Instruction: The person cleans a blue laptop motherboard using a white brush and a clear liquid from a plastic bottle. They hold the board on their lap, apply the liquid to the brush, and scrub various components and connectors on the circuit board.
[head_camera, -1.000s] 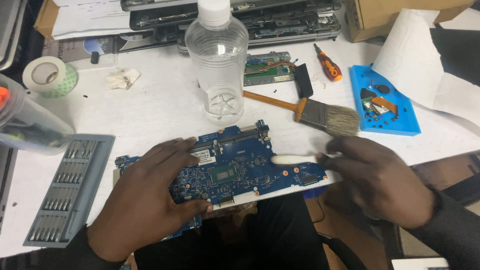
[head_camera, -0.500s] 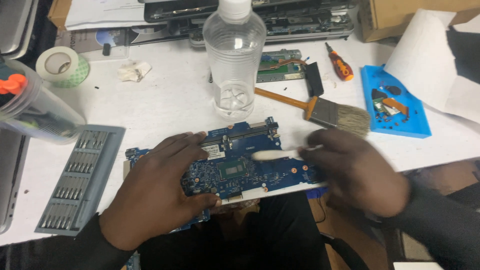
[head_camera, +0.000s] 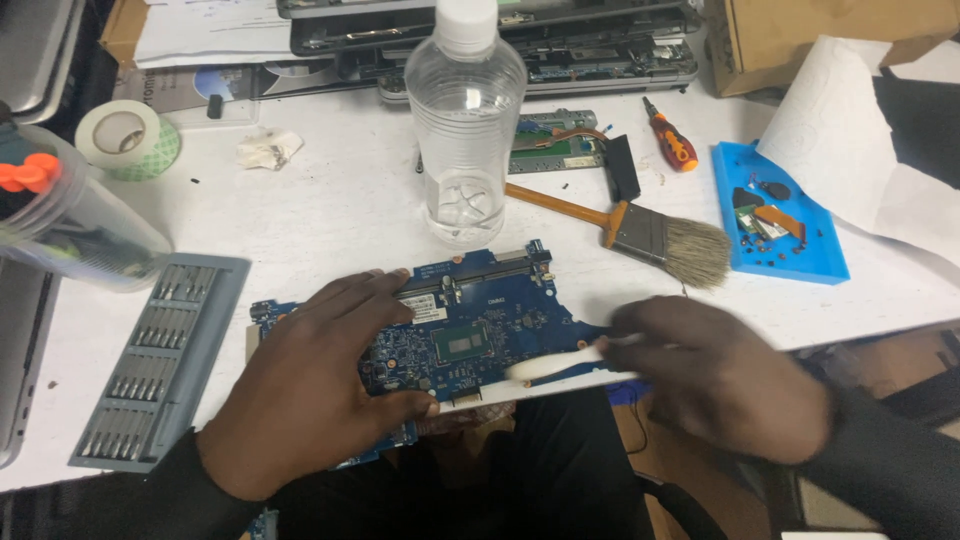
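Left hand (head_camera: 310, 390) lies flat, fingers spread, pressing the blue circuit board (head_camera: 470, 335); right hand (head_camera: 720, 385), beside the board, pinches a white swab (head_camera: 555, 364) touching it.

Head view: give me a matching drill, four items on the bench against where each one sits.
Items:
1. circuit board
2. paintbrush
3. tape roll
4. water bottle

Places:
A. far left of the table, near a crumpled tissue
B. upright, just behind the board
C. at the table's near edge, under the left hand
D. lying flat, bristles towards the blue tray

Pairs: 1-C, 2-D, 3-A, 4-B
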